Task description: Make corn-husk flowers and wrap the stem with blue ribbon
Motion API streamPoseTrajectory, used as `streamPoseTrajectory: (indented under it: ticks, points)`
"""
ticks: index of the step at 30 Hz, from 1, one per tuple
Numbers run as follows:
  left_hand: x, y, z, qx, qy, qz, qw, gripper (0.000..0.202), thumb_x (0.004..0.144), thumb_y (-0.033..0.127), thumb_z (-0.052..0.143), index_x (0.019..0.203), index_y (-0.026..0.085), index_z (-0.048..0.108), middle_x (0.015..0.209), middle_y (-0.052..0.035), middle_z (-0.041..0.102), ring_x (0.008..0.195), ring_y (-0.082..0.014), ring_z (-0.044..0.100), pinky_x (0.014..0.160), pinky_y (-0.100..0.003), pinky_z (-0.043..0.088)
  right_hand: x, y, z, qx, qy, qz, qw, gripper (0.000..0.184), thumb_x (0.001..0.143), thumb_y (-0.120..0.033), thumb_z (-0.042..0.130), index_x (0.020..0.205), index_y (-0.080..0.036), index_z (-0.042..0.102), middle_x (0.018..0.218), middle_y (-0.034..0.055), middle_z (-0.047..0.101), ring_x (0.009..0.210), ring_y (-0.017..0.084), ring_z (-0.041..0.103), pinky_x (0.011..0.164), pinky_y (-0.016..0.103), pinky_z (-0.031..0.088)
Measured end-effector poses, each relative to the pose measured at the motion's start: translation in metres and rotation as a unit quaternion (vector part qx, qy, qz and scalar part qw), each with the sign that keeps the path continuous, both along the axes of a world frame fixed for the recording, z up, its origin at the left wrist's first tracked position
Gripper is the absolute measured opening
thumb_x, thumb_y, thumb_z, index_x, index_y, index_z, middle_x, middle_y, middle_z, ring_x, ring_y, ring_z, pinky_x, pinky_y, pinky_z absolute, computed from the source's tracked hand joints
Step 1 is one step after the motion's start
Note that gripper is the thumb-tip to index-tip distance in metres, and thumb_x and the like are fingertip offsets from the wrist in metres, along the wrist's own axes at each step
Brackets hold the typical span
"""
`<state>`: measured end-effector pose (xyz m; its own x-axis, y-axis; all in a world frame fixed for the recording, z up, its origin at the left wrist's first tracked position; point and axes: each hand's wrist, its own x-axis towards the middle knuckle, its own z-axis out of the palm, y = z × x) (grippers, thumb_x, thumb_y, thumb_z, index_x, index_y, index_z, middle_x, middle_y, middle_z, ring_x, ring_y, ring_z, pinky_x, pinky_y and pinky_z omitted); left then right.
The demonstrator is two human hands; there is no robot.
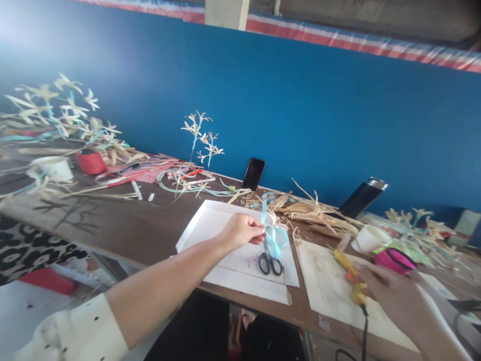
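My left hand (246, 231) is closed in a pinch above a white box lid (199, 225). A light blue ribbon (277, 241) runs up and down from the fingertips in a loose loop. A pale husk flower (273, 218) shows just behind them; whether it is pinched too, I cannot tell. Below the ribbon, scissors (270, 264) with black handles lie on the lid. My right hand (383, 281) is wrapped round a yellow and orange glue gun (343, 263), its nozzle pointing up and left over a sheet of cardboard (317, 271). A black cord hangs from the gun.
Dry husks (313, 213) lie behind the lid, beside a black bottle (363, 198). A phone (254, 174) leans against the blue partition (300, 110). Finished husk flowers (48, 103) stand at the left. A white cup (370, 238) and a pink tape roll (394, 259) are at the right.
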<state>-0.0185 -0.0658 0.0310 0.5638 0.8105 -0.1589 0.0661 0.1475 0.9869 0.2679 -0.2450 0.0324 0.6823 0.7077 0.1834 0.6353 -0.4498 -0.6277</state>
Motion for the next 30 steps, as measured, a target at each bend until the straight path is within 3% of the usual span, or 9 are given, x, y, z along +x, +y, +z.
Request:
streamPoseTrajectory:
  ticks: [3, 5, 9, 12, 15, 20, 23, 30]
  points:
    - [0.002, -0.005, 0.004, -0.002, -0.014, -0.003, 1.0, 0.008, 0.074, 0.015, 0.066, 0.073, 0.007, 0.065, 0.071, -0.0073, 0.069, 0.065, -0.0136, 0.067, 0.066, -0.028, 0.058, -0.055, 0.017, 0.002, 0.1, 0.202, 0.071, 0.972, 0.034, 0.062, -0.044, 0.074, 0.085, -0.02, 0.073, 0.086, 0.0075, 0.071, 0.074, 0.022, 0.068, 0.064, 0.026, 0.054]
    - [0.003, -0.008, 0.006, -0.011, -0.026, -0.009, 1.0, 0.008, 0.073, 0.015, 0.068, 0.073, 0.008, 0.066, 0.07, -0.0064, 0.068, 0.064, -0.0138, 0.067, 0.067, -0.03, 0.058, -0.092, 0.032, 0.0, 0.126, 0.255, 0.114, 0.952, 0.034, 0.063, -0.041, 0.076, 0.091, -0.021, 0.073, 0.096, 0.007, 0.07, 0.09, 0.022, 0.065, 0.077, 0.026, 0.052]
    - [0.0, -0.012, 0.007, -0.018, -0.039, -0.018, 0.999, 0.009, 0.071, 0.016, 0.07, 0.074, 0.009, 0.066, 0.064, -0.0039, 0.067, 0.062, -0.0137, 0.066, 0.071, -0.033, 0.058, -0.141, 0.059, -0.01, 0.153, 0.366, 0.149, 0.906, 0.038, 0.063, -0.038, 0.077, 0.098, -0.023, 0.071, 0.107, 0.0048, 0.068, 0.106, 0.023, 0.058, 0.084, 0.026, 0.048]
    - [-0.002, -0.012, 0.008, -0.011, -0.036, -0.023, 0.999, 0.009, 0.071, 0.017, 0.071, 0.074, 0.009, 0.067, 0.061, -0.003, 0.066, 0.062, -0.0132, 0.066, 0.073, -0.034, 0.058, -0.153, 0.073, -0.02, 0.19, 0.456, 0.167, 0.853, 0.037, 0.068, -0.037, 0.075, 0.102, -0.023, 0.069, 0.101, 0.0037, 0.069, 0.102, 0.021, 0.06, 0.082, 0.026, 0.046]
    - [-0.003, -0.011, 0.008, -0.016, -0.031, -0.021, 0.999, 0.009, 0.071, 0.017, 0.07, 0.075, 0.009, 0.067, 0.059, -0.0027, 0.065, 0.06, -0.0125, 0.065, 0.073, -0.033, 0.058, -0.153, 0.082, -0.027, 0.217, 0.523, 0.161, 0.809, 0.034, 0.066, -0.036, 0.075, 0.097, -0.022, 0.069, 0.091, 0.0029, 0.07, 0.089, 0.018, 0.062, 0.07, 0.024, 0.048]
    - [-0.002, -0.01, 0.004, -0.02, -0.038, -0.034, 0.999, 0.007, 0.073, 0.015, 0.068, 0.074, 0.008, 0.066, 0.063, -0.0039, 0.066, 0.061, -0.0116, 0.065, 0.071, -0.03, 0.058, -0.152, 0.086, -0.027, 0.199, 0.618, 0.17, 0.742, 0.03, 0.067, -0.037, 0.071, 0.092, -0.02, 0.069, 0.083, 0.0011, 0.067, 0.065, 0.012, 0.058, 0.056, 0.022, 0.047]
    - [-0.001, -0.009, 0.0, -0.002, -0.03, -0.037, 0.999, 0.008, 0.074, 0.016, 0.068, 0.074, 0.009, 0.067, 0.063, -0.0041, 0.067, 0.062, -0.0118, 0.065, 0.07, -0.029, 0.057, -0.154, 0.086, -0.027, 0.206, 0.622, 0.176, 0.735, 0.025, 0.067, -0.034, 0.071, 0.086, -0.018, 0.069, 0.081, 0.0008, 0.064, 0.06, 0.01, 0.053, 0.054, 0.021, 0.047]
    - [-0.002, -0.009, -0.006, 0.088, 0.018, -0.029, 0.996, 0.012, 0.073, 0.023, 0.067, 0.076, 0.011, 0.067, 0.067, -0.0049, 0.068, 0.061, -0.0134, 0.065, 0.066, -0.028, 0.056, -0.158, 0.092, -0.03, 0.239, 0.568, 0.152, 0.773, 0.023, 0.062, -0.034, 0.076, 0.076, -0.018, 0.067, 0.068, -0.0014, 0.061, 0.052, 0.009, 0.051, 0.047, 0.02, 0.044]
